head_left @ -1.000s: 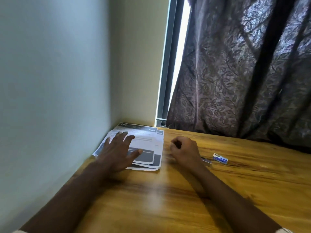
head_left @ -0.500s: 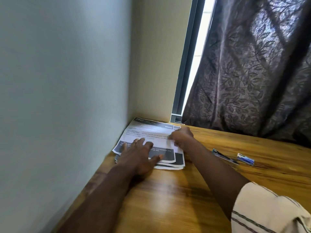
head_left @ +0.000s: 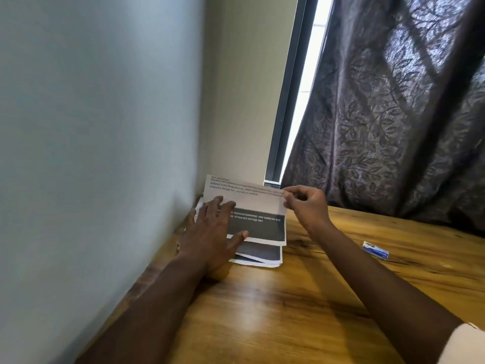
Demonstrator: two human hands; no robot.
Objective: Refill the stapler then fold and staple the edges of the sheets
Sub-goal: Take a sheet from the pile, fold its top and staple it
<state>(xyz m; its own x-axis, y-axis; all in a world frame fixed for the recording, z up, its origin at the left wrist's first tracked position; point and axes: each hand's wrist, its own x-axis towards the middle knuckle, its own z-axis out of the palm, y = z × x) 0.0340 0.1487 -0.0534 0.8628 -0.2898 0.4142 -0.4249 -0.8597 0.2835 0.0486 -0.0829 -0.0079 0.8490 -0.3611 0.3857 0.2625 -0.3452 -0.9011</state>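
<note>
— Pinched between thumb and fingertips of the right hand [head_left: 305, 203] is the far right edge of the top sheet [head_left: 249, 198]; what is the other hand doing?
— The left hand [head_left: 210, 232] lies flat on the same sheet, fingers straight and spread, thumb out to the side, pressing its near part down onto the stack of sheets [head_left: 262, 252].
— Start from the near edge, then. What is closest?
— A pale sleeve [head_left: 464, 345] at the lower right corner, on the right arm, and both bare forearms reaching away over the wooden table [head_left: 288, 311].
— And the paper?
— The stack sits at the table's left side, close against the wall [head_left: 91, 127], its lower sheets fanned out a little at the near edge. The top sheet's near half, with a dark printed band and white text, lies on the stack under the left palm; its far half, white with lines of text, stands up off the pile where the right hand holds it.
— Anything to the right?
— A small blue and white box [head_left: 375, 250] lies on the wood, well apart from the stack, to the right of the right forearm.
— Beyond that?
— A dark leaf-patterned curtain [head_left: 393, 114] hangs behind the table, with a bright strip of window [head_left: 311, 74] and its dark frame between curtain and wall
</note>
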